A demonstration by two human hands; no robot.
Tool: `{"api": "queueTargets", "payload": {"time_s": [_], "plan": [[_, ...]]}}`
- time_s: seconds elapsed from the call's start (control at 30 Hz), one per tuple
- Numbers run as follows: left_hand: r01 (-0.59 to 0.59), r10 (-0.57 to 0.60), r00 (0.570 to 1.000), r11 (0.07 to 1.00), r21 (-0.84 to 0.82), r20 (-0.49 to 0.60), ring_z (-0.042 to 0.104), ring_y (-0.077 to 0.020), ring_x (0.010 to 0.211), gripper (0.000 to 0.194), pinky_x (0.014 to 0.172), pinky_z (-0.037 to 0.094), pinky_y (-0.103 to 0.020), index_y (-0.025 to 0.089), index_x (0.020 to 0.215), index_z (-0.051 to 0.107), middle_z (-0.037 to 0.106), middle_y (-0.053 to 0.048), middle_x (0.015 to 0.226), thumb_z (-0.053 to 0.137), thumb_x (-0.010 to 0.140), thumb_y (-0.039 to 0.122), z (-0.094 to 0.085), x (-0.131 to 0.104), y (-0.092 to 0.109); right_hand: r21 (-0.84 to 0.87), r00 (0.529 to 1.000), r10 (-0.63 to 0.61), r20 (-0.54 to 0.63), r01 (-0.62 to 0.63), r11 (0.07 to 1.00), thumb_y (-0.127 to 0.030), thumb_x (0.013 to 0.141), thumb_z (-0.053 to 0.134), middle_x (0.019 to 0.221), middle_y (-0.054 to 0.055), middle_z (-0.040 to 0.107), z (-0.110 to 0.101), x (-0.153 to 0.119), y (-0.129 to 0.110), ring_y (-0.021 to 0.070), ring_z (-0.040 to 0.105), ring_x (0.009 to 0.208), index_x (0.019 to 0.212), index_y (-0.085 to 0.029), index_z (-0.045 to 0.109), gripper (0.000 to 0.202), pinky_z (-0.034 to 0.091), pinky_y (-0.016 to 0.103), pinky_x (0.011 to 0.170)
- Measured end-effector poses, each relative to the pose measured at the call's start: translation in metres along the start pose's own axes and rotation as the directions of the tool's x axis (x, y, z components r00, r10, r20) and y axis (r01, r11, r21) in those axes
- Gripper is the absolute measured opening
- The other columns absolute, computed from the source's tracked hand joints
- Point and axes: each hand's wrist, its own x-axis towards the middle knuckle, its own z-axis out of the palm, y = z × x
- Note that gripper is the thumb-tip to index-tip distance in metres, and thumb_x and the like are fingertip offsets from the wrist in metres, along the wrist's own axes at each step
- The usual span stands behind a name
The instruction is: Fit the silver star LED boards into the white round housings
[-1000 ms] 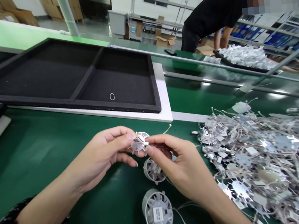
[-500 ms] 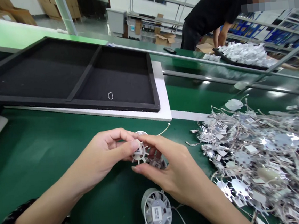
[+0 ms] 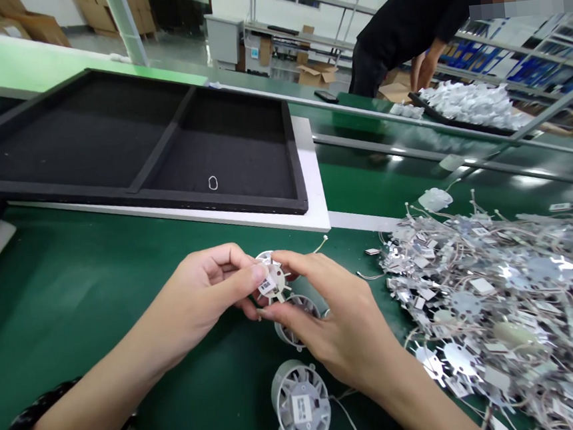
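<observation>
My left hand (image 3: pixel 222 281) pinches a small silvery disc (image 3: pixel 277 284) between thumb and fingers. The disc has narrow tabs around its rim and a printed white label. My right hand (image 3: pixel 332 308) curls around the disc's right side, index finger at its upper edge and thumb below. Under that hand a round white fan-like housing (image 3: pixel 289 332) is partly hidden. Nearer to me a second round housing (image 3: pixel 302 408) lies on the green table, label facing up, with a thin wire at its right. White plastic of another round part shows behind the disc.
To the right spreads a large heap of silvery tabbed discs with wires (image 3: pixel 495 304). A black divided tray (image 3: pixel 215 204) on a white board (image 3: pixel 317 192) occupies the far left, a small white loop (image 3: pixel 213 182) inside. Across the table a person in black (image 3: pixel 405 24) bends over white pieces (image 3: pixel 472 105).
The disc has turned so that its label and tabs show more plainly. My right fingers have shifted slightly, uncovering more of the housing beneath. The left hand stays nearly in place.
</observation>
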Motion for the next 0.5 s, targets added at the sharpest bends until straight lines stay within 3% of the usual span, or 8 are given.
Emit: {"api": "queueTargets", "payload": {"time_s": [0.17, 0.23, 0.3, 0.4, 0.5], "plan": [[0.019, -0.016, 0.999, 0.997, -0.080, 0.044, 0.072, -0.0101, 0.056, 0.032, 0.054, 0.062, -0.012, 0.023, 0.097, 0.079, 0.077, 0.003, 0.073, 0.100, 0.073, 0.029, -0.002, -0.002, -0.001, -0.021, 1.000, -0.009, 0.012, 0.009, 1.000, -0.032, 0.106, 0.066, 0.097, 0.005, 0.077, -0.005, 0.002, -0.003, 0.0190, 0.069, 0.081, 0.123, -0.013, 0.068, 0.026, 0.055, 0.033, 0.071], [0.076, -0.071, 0.996, 0.992, -0.100, 0.048, 0.074, -0.0114, 0.061, 0.038, 0.056, 0.064, -0.014, 0.024, 0.108, 0.081, 0.079, 0.000, 0.080, 0.099, 0.075, 0.032, -0.003, -0.002, 0.000, 0.000, 0.999, -0.019, 0.042, 0.019, 1.000, -0.030, 0.105, 0.067, 0.106, 0.006, 0.078, -0.012, 0.002, -0.003, 0.0184, 0.071, 0.090, 0.135, -0.012, 0.063, 0.036, 0.057, 0.032, 0.078], [0.149, -0.146, 0.989, 0.979, -0.138, 0.032, 0.074, -0.0126, 0.064, 0.041, 0.055, 0.065, -0.015, 0.021, 0.105, 0.083, 0.080, -0.002, 0.083, 0.101, 0.071, 0.034, -0.004, -0.002, 0.002, 0.028, 0.997, -0.048, 0.057, 0.046, 0.999, -0.027, 0.102, 0.069, 0.119, 0.007, 0.077, -0.017, 0.002, -0.001, 0.0174, 0.072, 0.104, 0.142, -0.012, 0.058, 0.044, 0.057, 0.031, 0.089], [0.210, -0.208, 0.978, 0.949, -0.236, 0.032, 0.073, -0.0118, 0.064, 0.038, 0.053, 0.065, -0.014, 0.019, 0.097, 0.085, 0.078, -0.002, 0.076, 0.104, 0.066, 0.032, -0.005, -0.002, 0.005, -0.124, 0.984, -0.165, -0.072, 0.156, 0.980, -0.014, 0.098, 0.066, 0.112, 0.006, 0.078, -0.018, 0.001, 0.003, 0.0173, 0.073, 0.104, 0.121, -0.014, 0.065, 0.023, 0.055, 0.031, 0.091], [0.253, -0.238, 0.968, 0.905, -0.341, 0.084, 0.074, -0.0112, 0.064, 0.033, 0.054, 0.065, -0.015, 0.019, 0.093, 0.084, 0.077, 0.000, 0.076, 0.103, 0.067, 0.026, -0.006, -0.002, 0.005, -0.388, 0.922, -0.342, -0.183, 0.252, 0.886, -0.005, 0.095, 0.068, 0.095, 0.006, 0.079, -0.011, 0.001, 0.006, 0.0197, 0.072, 0.091, 0.103, -0.015, 0.067, 0.012, 0.052, 0.034, 0.085]]}}
